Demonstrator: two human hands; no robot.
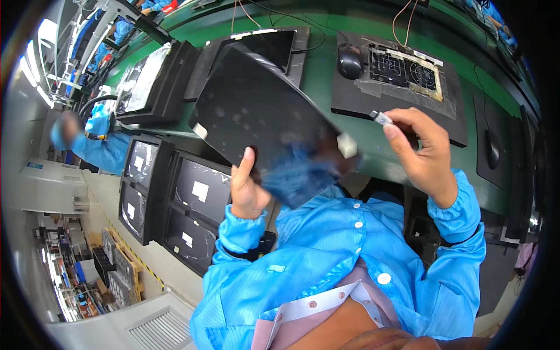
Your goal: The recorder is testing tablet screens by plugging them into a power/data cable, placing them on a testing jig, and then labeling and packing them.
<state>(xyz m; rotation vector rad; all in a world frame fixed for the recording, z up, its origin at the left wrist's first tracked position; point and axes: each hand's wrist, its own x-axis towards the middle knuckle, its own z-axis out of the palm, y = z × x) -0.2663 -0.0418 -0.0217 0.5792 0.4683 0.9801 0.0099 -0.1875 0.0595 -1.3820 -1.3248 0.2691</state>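
Observation:
My left hand (249, 189) grips a flat, glossy black display panel (262, 105) by its near edge, thumb over the surface. The panel is tilted above the bench front, with white tabs on two corners. Its lower part mirrors the blue of my coat. To the right, my right hand (426, 151) is closed, pinching a small white connector plug (382, 118) with a dark metal tip between thumb and forefinger. The plug is apart from the panel. Whether a cord runs from it is hidden by the hand.
Behind the panel a dark screen (271, 48) lies on a black pad. A mouse (350, 60) sits beside a board with printed test patterns (405, 73); another mouse (493, 149) is far right. Black trays (198, 189) stand at left, near a co-worker's blue sleeve (105, 153).

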